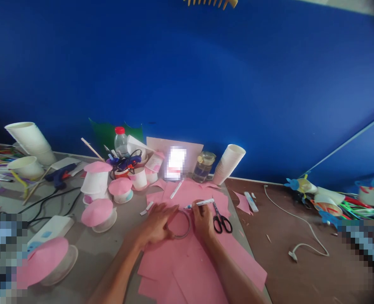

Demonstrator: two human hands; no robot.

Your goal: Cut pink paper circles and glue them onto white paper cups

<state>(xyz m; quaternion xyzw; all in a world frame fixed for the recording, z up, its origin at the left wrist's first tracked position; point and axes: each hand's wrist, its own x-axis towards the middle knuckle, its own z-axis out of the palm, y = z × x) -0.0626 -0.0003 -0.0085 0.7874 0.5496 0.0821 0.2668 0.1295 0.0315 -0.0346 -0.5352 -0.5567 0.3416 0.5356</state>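
Note:
Pink paper (190,264) lies in overlapping sheets in front of me. A thin greyish ring (183,237) rests flat on it, with pink showing through its middle. My left hand (157,223) holds the ring's left side, fingers curved along the rim. Closed around a white pen (206,202), my right hand (202,219) is at the ring's right side; the pen's blue end points left over the ring's far edge. Whether its tip touches the paper I cannot tell. Black-handled scissors (221,223) lie just right of my right hand.
Paper cups with pink tops (95,169) stand to the left, near a blue glue gun (58,175) and black cords. Behind are a lit phone (176,162), a glass jar (204,165) and stacked cups (229,162). A white cable (304,217) lies on the right.

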